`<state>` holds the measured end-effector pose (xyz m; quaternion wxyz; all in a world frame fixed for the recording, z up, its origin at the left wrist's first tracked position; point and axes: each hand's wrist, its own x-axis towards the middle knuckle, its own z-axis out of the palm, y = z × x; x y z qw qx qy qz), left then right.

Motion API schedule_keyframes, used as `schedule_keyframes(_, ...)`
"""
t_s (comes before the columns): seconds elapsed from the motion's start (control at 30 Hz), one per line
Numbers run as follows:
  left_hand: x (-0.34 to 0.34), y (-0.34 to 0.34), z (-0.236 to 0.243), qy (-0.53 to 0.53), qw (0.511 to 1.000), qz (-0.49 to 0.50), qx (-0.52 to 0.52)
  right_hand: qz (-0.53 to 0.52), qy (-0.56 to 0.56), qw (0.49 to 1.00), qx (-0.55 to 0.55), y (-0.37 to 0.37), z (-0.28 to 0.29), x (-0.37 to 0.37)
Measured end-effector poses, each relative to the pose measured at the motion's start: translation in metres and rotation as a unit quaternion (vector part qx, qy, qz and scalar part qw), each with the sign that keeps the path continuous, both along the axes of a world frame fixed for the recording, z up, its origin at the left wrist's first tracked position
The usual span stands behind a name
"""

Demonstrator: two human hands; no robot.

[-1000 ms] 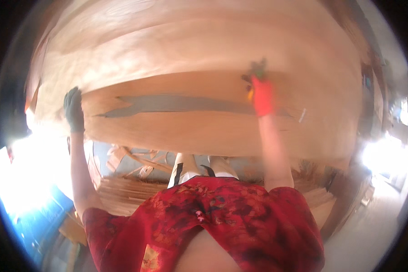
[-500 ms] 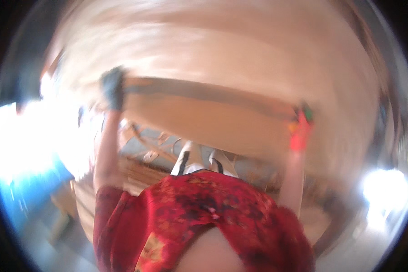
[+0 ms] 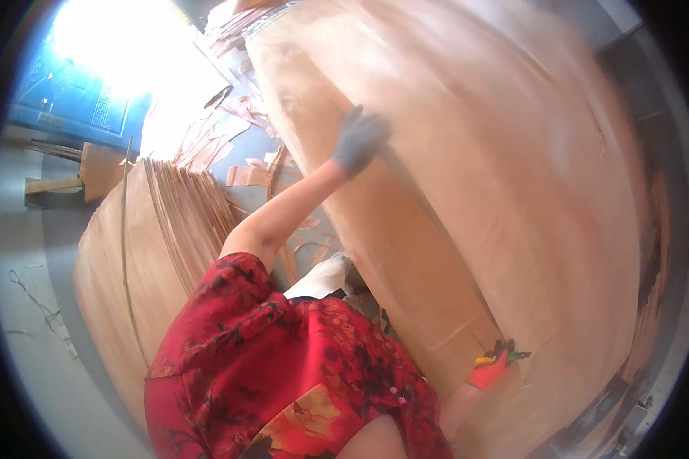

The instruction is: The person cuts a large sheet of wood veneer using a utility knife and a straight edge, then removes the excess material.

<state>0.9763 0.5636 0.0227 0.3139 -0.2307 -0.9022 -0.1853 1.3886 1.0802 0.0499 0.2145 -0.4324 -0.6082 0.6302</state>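
A wide stack of thin wood veneer sheets (image 3: 543, 191) fills the right side, its top sheet pale brown and smooth. Along its near side lies a darker veneer strip (image 3: 406, 245), divided from the paler sheet by a long shadowed edge. My left hand (image 3: 361, 141), in a grey glove, rests on the veneer at the far end of that edge, fingers stretched out and slightly blurred. At the near end is my right hand (image 3: 491, 367), in an orange glove with dark fingertips. Its fingers are closed around a small dark and green object that I cannot identify.
Another veneer stack (image 3: 153, 252) stands upright at the left, a thin stick against it. Torn veneer scraps (image 3: 245, 174) litter the floor between the stacks. A blue panel (image 3: 84, 99) stands by bright light at the far left. Cables (image 3: 42, 306) lie on the left floor.
The view has swung round, so the stack now runs down the right and the left stack shows. The veneer strip, earlier spanning between both raised hands, now lies along the stack.
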Motion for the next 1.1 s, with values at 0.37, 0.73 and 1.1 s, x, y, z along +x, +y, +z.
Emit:
schedule_keyframes(0.37, 0.005, -0.040, -0.032, -0.025, 0.998, -0.007, -0.055, 0.005, -0.042, 0.999, 0.009, -0.047, 0.035, -0.028)
schedule_keyframes(0.73, -0.006, -0.059, -0.023, -0.079, 0.993, -0.021, -0.090, -0.041, -0.026, 0.998, 0.043, -0.061, 0.061, -0.051)
schedule_keyframes(1.1, -0.003, -0.083, -0.034, -0.096, 0.985, -0.033, -0.142, -0.062, 0.076, 0.988, -0.118, -0.072, -0.019, -0.030)
